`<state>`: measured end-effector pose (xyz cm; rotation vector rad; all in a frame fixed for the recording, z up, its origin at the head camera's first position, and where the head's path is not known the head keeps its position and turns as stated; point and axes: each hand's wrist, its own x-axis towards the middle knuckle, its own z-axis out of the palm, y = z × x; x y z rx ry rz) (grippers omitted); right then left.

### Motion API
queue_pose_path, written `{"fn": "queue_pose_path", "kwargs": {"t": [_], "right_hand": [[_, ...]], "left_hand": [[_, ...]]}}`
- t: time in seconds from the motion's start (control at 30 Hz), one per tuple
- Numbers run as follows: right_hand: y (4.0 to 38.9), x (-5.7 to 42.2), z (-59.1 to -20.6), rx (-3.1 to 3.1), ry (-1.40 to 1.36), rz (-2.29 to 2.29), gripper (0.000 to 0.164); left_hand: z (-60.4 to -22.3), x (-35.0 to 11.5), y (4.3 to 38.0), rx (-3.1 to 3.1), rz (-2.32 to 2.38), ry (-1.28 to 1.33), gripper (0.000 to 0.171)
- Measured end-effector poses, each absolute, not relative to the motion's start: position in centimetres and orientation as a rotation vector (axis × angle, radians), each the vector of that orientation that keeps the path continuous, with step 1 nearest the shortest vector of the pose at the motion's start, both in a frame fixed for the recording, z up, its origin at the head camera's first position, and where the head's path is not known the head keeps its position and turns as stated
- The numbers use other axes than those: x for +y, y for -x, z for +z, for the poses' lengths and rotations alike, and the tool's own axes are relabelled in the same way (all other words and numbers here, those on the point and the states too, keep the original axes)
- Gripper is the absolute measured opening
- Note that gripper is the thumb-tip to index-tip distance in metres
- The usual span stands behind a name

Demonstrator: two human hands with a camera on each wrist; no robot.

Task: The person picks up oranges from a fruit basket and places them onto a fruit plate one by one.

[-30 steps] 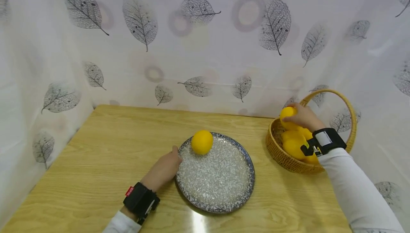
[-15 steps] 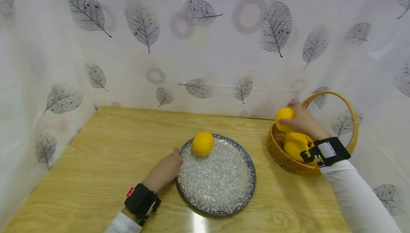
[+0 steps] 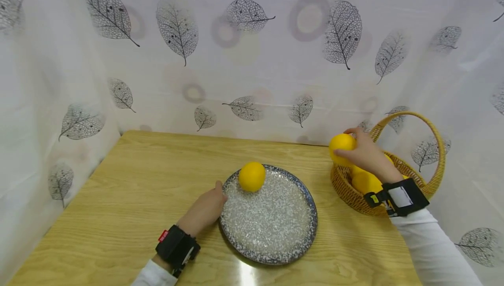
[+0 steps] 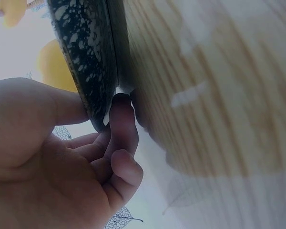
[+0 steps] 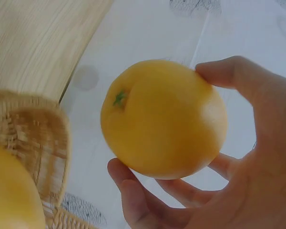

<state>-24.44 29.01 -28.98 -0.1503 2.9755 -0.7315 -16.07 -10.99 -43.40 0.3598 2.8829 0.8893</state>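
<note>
My right hand [image 3: 366, 155] holds an orange [image 5: 164, 119] between thumb and fingers, above the left rim of the wicker basket [image 3: 346, 187]. A small green stem mark shows on the fruit in the right wrist view. At the left edge of a round speckled grey plate [image 3: 271, 220], my left hand [image 3: 204, 209] pinches the dark rim. In the left wrist view the thumb [image 4: 69, 107] lies over the rim and curled fingers are under it. A second orange [image 3: 252, 176] sits on the plate's upper left part, near the left hand.
More yellow-orange fruit [image 3: 366, 183] lies in the basket, partly hidden by the right wrist. The basket's tall arched handle [image 3: 438, 146] rises at the right. Behind the wooden table [image 3: 165, 168] hangs a white curtain [image 3: 252, 67] with leaf prints.
My right hand has moved left with the orange, from over the basket's inside to above its left rim. The left hand stays at the plate's edge.
</note>
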Motion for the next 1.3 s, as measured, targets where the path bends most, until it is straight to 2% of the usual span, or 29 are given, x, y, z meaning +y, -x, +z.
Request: {"fn": "queue_pose_path", "kwargs": {"t": [0.33,0.7,1.03,1.3], "right_hand": [[23.7,26.2,-30.2,2.941,0.218,-0.853,0.081],[23.1,22.6,-32.1,2.948,0.279,-0.967,0.072],[22.3,19.4,-34.7,2.861,0.131,-1.203,0.075],[22.6,17.7,-36.1,2.825,0.231,-1.162,0.072]], "left_hand": [[-43.2,-11.0,16.4,2.87,0.869,-0.327,0.056],[-43.4,-10.7,16.2,2.891,0.866,-0.337,0.055],[-43.3,-10.6,15.9,2.892,0.854,-0.339,0.054],[-43.2,-10.7,15.8,2.913,0.848,-0.346,0.052]]}}
